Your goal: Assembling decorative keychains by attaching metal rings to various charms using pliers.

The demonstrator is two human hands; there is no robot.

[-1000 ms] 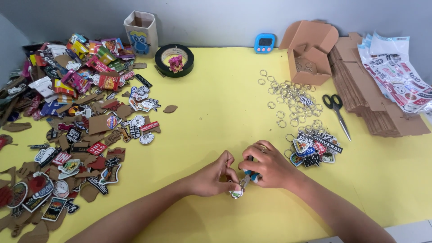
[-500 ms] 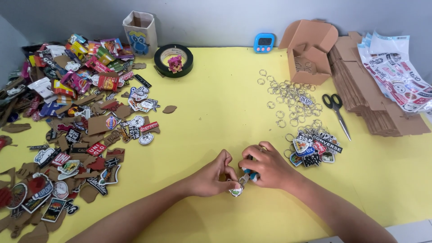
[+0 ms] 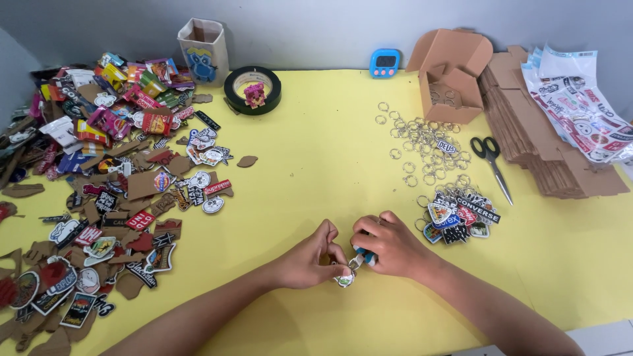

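Both hands meet low in the middle of the yellow table (image 3: 316, 151). My left hand (image 3: 310, 258) pinches a small round charm with a metal ring (image 3: 344, 278) between thumb and fingers. My right hand (image 3: 389, 245) is closed around a small blue-handled tool (image 3: 366, 258), its tip at the charm's ring. Just to the right lies a cluster of finished charms on rings (image 3: 458, 214).
A big heap of coloured cut-out charms (image 3: 105, 171) covers the left side. Loose metal rings (image 3: 422, 142), scissors (image 3: 491, 158), an open cardboard box (image 3: 452, 76), stacked cardboard (image 3: 534, 132), sticker sheets (image 3: 580, 105), a tape roll (image 3: 252, 89), a cup (image 3: 203, 49) and a blue timer (image 3: 384, 62) sit farther back.
The hands stay in the same spot; only the fingers shift slightly around the charm and tool.
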